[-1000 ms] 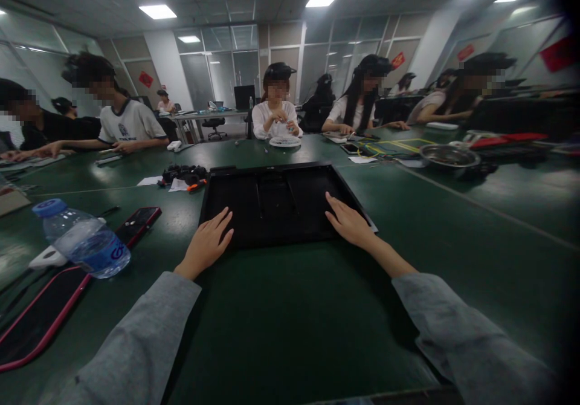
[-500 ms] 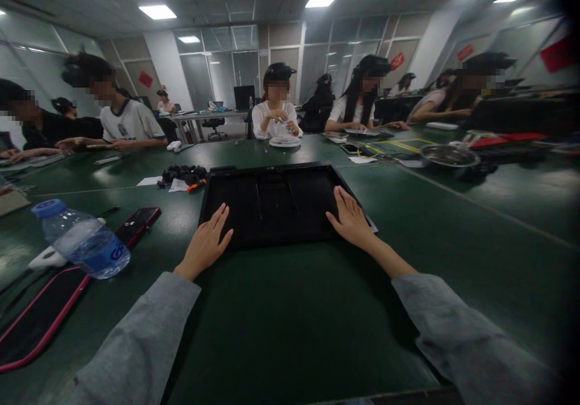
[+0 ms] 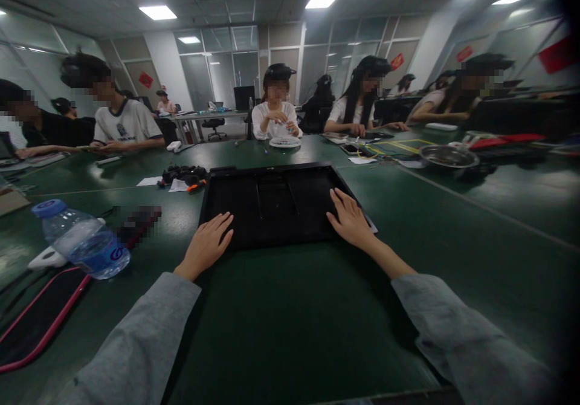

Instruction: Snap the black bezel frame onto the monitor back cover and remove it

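1. Green table (image 3: 294,320): we sit at its near edge; other people work along the far and left sides.
2. Black panel (image 3: 276,202): lies flat on the table straight ahead of us, between our two hands.
3. Our left hand (image 3: 207,243): open, fingers spread a little apart, resting flat on the panel's near left corner, gripping nothing.
4. Our right hand (image 3: 351,219): open, fingers together, lying flat on the panel's right edge, gripping nothing.
5. Water bottle (image 3: 81,239): lies on its side near the left, blue cap pointing far left, well apart from our left hand.
6. Metal bowl (image 3: 448,156): far right on the table.
7. White fan (image 3: 284,142): small, beyond the panel, in front of a person in white.
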The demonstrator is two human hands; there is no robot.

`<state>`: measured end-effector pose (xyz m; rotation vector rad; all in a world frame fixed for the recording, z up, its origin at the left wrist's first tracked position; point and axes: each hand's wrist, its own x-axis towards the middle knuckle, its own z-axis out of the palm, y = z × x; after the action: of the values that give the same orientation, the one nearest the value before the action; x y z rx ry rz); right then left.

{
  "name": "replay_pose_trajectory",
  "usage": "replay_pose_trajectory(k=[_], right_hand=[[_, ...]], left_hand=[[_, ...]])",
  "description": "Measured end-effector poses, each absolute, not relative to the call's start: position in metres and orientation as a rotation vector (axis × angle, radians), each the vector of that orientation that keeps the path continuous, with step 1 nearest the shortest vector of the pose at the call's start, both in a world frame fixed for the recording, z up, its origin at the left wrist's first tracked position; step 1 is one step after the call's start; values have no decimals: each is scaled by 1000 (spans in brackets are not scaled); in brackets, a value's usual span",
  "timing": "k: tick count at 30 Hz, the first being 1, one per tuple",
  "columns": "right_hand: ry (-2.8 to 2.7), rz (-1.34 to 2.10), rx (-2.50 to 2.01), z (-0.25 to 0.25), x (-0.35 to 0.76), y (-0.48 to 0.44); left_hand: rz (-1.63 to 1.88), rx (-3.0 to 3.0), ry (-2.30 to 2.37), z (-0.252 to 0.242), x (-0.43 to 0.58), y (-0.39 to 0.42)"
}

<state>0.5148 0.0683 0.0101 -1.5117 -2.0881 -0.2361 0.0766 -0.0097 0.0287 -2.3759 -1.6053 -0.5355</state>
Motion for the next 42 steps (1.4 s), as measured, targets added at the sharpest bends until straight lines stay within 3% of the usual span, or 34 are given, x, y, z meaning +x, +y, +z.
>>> replay_pose_trajectory(k=[17, 26, 28, 34, 42], right_hand=[[-2165, -189, -1507, 7, 517, 71], [-2171, -157, -1496, 7, 520, 73], [-2171, -156, -1491, 8, 519, 73], [-2164, -152, -1468, 8, 520, 72], [-2051, -150, -1419, 16, 514, 65]], left_hand=[[-554, -2391, -1577, 22, 74, -7], [-1096, -1986, -1585, 24, 75, -13], [-1047, -2088, -1545, 29, 77, -17], [-428, -2563, -1464, 29, 89, -18], [-435, -2593, -1464, 26, 88, -14]])
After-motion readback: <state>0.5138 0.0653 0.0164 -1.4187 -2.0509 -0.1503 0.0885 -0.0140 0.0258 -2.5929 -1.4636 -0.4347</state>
